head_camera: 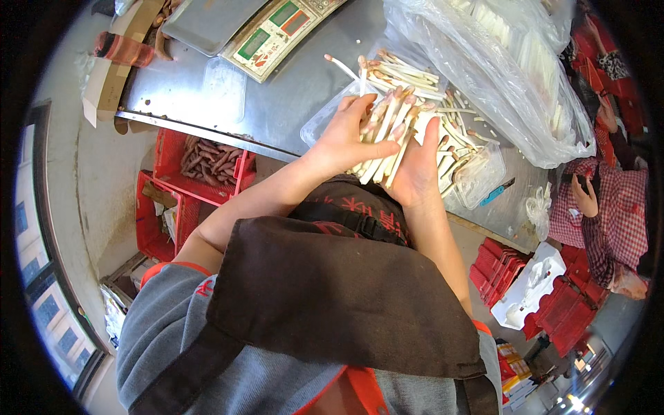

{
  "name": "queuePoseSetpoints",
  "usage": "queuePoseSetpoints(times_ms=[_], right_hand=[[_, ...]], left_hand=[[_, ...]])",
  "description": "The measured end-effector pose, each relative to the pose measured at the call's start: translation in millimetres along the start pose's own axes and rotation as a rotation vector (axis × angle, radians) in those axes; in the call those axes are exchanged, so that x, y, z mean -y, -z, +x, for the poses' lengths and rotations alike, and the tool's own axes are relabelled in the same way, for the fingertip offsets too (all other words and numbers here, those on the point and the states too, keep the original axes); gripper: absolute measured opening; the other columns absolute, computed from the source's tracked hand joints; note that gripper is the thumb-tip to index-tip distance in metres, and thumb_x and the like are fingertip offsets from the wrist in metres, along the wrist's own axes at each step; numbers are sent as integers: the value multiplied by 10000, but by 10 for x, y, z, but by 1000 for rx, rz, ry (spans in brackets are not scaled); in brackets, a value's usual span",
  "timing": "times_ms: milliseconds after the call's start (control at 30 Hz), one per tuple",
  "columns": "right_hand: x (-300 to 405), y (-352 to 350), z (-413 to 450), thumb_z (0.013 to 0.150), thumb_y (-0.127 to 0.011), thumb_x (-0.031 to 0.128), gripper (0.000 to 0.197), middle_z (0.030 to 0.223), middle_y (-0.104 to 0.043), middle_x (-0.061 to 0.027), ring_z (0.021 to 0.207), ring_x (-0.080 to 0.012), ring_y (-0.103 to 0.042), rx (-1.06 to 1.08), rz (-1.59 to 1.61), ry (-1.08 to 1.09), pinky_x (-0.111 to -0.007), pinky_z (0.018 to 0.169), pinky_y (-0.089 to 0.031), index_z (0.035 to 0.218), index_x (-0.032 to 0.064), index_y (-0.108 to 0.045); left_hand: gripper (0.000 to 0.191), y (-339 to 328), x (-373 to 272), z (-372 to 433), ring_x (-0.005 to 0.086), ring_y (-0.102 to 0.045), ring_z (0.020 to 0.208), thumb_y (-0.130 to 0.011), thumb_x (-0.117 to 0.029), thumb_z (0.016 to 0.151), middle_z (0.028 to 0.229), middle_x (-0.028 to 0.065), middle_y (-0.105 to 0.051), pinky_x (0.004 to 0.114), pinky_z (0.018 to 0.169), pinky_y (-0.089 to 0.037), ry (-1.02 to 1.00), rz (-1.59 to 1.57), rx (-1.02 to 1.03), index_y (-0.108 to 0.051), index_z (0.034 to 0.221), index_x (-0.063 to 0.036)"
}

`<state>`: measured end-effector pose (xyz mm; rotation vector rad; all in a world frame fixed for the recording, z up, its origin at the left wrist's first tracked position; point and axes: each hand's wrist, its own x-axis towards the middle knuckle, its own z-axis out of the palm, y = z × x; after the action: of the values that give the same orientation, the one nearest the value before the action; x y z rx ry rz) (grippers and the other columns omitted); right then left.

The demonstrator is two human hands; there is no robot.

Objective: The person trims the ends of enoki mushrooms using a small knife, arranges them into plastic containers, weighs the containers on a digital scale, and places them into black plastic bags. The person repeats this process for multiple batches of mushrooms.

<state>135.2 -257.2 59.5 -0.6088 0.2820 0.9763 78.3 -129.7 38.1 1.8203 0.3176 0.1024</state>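
Observation:
Between my hands is a bunch of pale, slender vegetable shoots (pixel 386 137) with pinkish-brown tips, tips pointing away from me. My left hand (pixel 348 136) wraps the bunch from the left, its thumb lying across the stalks. The right hand (pixel 419 168) supports it from the right and below, thumb raised beside the tips. Some fingers are hidden behind the stalks. Beyond the bunch, more loose shoots (pixel 410 75) lie on the table. A clear plastic tray (pixel 317 116) sits partly behind my left hand. Right of my right hand, another clear plastic container (pixel 482 174) rests among loose shoots.
A blue-handled knife (pixel 495 193) lies near the steel table's (pixel 280 104) right front edge. A large clear plastic bag (pixel 498 78) stands at the back right, a digital scale (pixel 280 36) at the back left. Red crates (pixel 194 179) sit below left. Another person's hand (pixel 585 196) shows far right.

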Motion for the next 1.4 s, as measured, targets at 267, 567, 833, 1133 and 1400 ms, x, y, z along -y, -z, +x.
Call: queuePoseSetpoints(times_ms=[267,567,833,1133,1400], right_hand=[[-68,138,-30,810,-611,34,545,1197,-532,-113,1083,-231,-547,66,-224,76,-394,932,-460,1299,8,-372],[-46,111,-66,710,-573,0,632,1216,-514,-134,1114,-246,-527,47,-272,132,-375,969,-437,1301,-26,-351],[112,135,-83,656,-504,-1,662,1247,-496,-162,1154,-301,-501,34,-197,96,-428,1002,-404,1302,-7,-358],[169,274,-69,638,-500,-16,688,1244,-504,-164,1166,-307,-491,132,-47,42,-429,1023,-371,1310,-25,-352],[144,305,-83,646,-528,6,622,1157,-553,-202,1011,-355,-587,221,100,19,-477,865,-513,1255,-50,-415]], left_hand=[[448,80,-23,-28,145,-528,1037,-572,-101,850,1128,91,-560,287,915,-412,284,-896,78,-438,1252,44],[536,142,-87,-33,161,-520,1079,-637,-57,800,1179,107,-536,303,934,-406,168,-762,129,-397,1265,57],[423,395,-31,28,232,-587,1018,-550,29,786,1113,134,-582,343,929,-449,438,-1205,184,-456,1197,54],[421,448,143,17,230,-557,1078,-521,24,805,1179,116,-556,362,945,-438,485,-1350,251,-467,1223,8],[474,491,273,-4,238,-526,1129,-518,23,809,1232,109,-526,387,964,-422,436,-1431,312,-429,1274,-13]])
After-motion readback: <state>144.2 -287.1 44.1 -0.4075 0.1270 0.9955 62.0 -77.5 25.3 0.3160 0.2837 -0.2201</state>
